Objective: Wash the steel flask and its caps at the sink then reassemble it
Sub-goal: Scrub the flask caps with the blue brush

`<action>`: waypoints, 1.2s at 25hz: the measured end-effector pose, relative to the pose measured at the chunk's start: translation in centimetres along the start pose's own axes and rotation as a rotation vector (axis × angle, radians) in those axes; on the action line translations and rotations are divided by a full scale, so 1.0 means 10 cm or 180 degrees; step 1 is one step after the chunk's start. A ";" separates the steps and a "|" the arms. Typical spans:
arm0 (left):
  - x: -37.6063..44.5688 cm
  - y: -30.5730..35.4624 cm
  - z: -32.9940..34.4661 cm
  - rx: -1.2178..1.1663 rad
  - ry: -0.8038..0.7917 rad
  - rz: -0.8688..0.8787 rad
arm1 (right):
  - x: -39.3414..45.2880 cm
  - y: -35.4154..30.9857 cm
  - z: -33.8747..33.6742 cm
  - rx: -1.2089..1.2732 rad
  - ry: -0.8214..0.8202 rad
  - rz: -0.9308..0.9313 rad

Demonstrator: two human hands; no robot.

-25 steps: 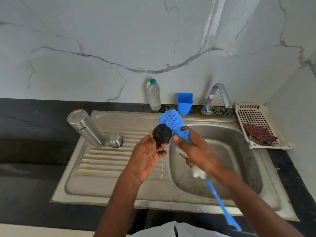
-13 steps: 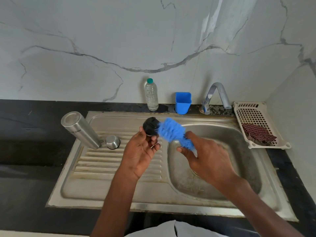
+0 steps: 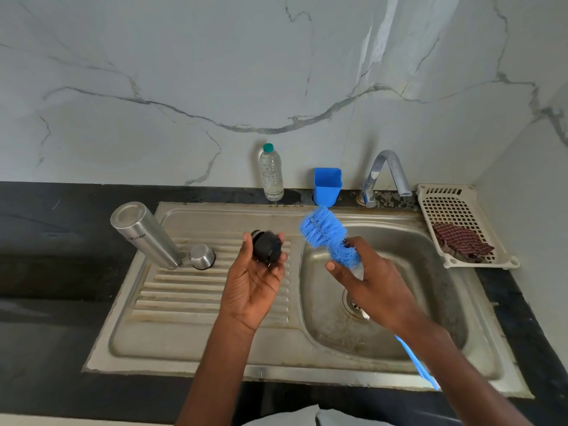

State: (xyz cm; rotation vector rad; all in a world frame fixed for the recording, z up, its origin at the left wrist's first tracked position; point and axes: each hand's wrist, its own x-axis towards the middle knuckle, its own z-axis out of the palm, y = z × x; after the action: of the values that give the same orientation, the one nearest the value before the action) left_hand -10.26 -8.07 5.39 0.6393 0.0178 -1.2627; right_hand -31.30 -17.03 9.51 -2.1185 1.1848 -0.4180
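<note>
My left hand (image 3: 255,281) holds the black inner cap (image 3: 266,249) in its fingers, palm up, above the drainboard. My right hand (image 3: 372,284) grips a blue bottle brush (image 3: 327,236) by the stem; the bristle head points up and left, a small gap away from the cap, and the blue handle sticks out below my wrist. The steel flask (image 3: 144,233) stands upside down and tilted at the drainboard's far left corner. A small steel outer cap (image 3: 202,256) sits beside it, mouth down.
The sink basin (image 3: 430,272) with its drain (image 3: 353,302) lies under my right hand; the tap (image 3: 387,173) stands behind it. A plastic water bottle (image 3: 271,173) and a blue cup (image 3: 327,186) stand at the back. A white basket (image 3: 455,216) holding a checked cloth sits at right.
The brush head has come away from the black cap to the right. My left hand has lowered and turned the cap more palm up.
</note>
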 end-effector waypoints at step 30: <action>-0.05 -0.17 0.47 0.2994 0.0960 0.0843 | -0.06 -0.03 0.78 -0.0456 0.0897 -0.0850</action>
State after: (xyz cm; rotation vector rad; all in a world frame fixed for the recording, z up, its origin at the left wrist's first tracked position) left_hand -13.47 -10.02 8.76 1.5810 -0.4200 -0.8586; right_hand -27.03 -13.31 4.04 -2.4121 1.1123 -0.7953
